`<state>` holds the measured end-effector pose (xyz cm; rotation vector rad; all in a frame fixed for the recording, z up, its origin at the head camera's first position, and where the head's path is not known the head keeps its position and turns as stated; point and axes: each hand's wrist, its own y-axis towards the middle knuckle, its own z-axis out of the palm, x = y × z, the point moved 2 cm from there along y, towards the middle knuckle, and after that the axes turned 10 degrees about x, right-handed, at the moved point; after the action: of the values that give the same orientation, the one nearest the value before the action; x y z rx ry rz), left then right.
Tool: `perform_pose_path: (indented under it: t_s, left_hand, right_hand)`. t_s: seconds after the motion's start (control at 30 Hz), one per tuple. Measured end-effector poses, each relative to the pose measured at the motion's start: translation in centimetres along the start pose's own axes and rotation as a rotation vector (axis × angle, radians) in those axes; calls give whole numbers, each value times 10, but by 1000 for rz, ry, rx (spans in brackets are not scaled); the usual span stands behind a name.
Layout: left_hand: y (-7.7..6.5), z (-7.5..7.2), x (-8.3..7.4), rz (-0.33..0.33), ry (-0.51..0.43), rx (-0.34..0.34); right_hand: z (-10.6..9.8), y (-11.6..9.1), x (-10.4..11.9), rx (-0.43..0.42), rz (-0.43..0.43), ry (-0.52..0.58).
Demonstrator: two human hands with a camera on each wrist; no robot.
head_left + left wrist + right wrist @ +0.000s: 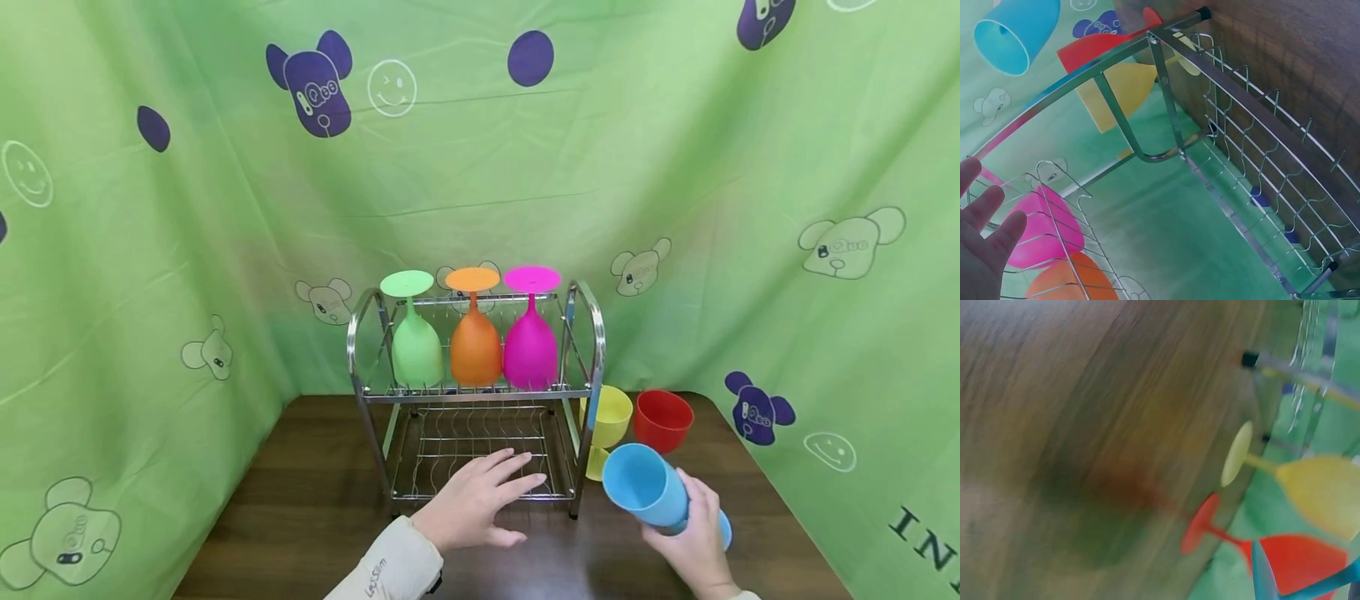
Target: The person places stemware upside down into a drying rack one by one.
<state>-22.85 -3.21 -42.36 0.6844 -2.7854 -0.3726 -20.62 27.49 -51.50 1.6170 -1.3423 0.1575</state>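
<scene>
My right hand (693, 533) grips a blue plastic goblet (645, 483) low on its bowl, tilted with its mouth toward the rack and its foot toward the lower right. Part of its stem and foot is covered by the fingers. In front of the metal two-tier dish rack (472, 396), my left hand (480, 500) holds nothing, its fingers spread. Upside down on the upper tier stand a light green goblet (417, 350), an orange goblet (476, 350) and a magenta goblet (531, 350), side by side from left to right.
Right of the rack, a yellow goblet (611, 417) and a red goblet (663, 418) stand upright on the dark wooden table (300, 500). The rack's lower wire shelf (480, 450) holds no goblets. A green patterned cloth (465, 183) hangs behind and at both sides.
</scene>
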Motion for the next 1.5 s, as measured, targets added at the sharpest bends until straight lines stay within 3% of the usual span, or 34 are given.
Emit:
perform_pose_path:
  t_s: [0.23, 0.47, 0.6, 0.77, 1.03, 1.3, 1.5]
  left_hand:
    - [1, -2, 0, -13, -30, -29]
    - [3, -3, -2, -6, -39, -112]
    - [5, -3, -4, 11, -49, -171]
    - [6, -3, -5, 31, -50, -211]
    - [2, -7, -4, 6, -141, -196]
    - [0, -18, -5, -18, -166, -232]
    - [-7, -20, -2, -22, -180, -266]
  right_hand:
    - [18, -7, 26, 65, -176, -44]
    - [36, 0, 50, 7, -477, -138]
    - [45, 5, 66, 15, -581, -195]
    - [52, 8, 81, 41, -628, -189]
    - [55, 9, 97, 59, -655, -141]
    - [47, 12, 115, 130, -602, -112]
    - [41, 13, 122, 119, -594, -94]
